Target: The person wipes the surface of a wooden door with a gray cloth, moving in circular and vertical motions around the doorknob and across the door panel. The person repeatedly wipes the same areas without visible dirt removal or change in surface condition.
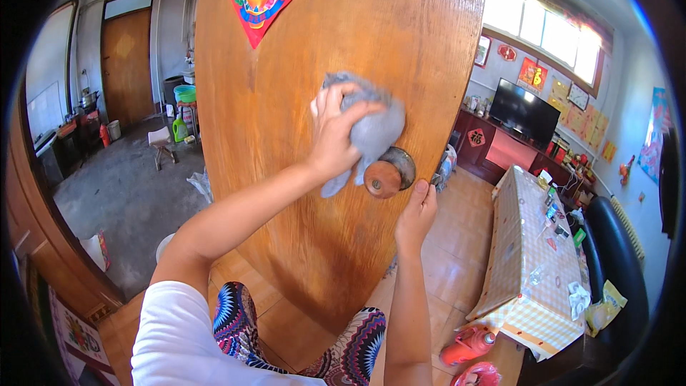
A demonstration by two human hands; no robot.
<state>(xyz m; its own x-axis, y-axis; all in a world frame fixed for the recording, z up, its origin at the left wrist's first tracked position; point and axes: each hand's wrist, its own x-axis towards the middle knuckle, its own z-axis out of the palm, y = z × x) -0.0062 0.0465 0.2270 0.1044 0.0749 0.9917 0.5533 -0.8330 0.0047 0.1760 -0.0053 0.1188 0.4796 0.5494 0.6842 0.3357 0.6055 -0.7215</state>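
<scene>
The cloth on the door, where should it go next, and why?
Probably down onto the round knob. The left hand presses the grey cloth to the wooden door just above it, and the right hand grips the door's edge, steadying it.

The round door knob (388, 174) juts from the wooden door (286, 193), whose surface below lies bare.

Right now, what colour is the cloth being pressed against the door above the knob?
The cloth is grey, held in the left hand; the head view shows it plainly.
</scene>
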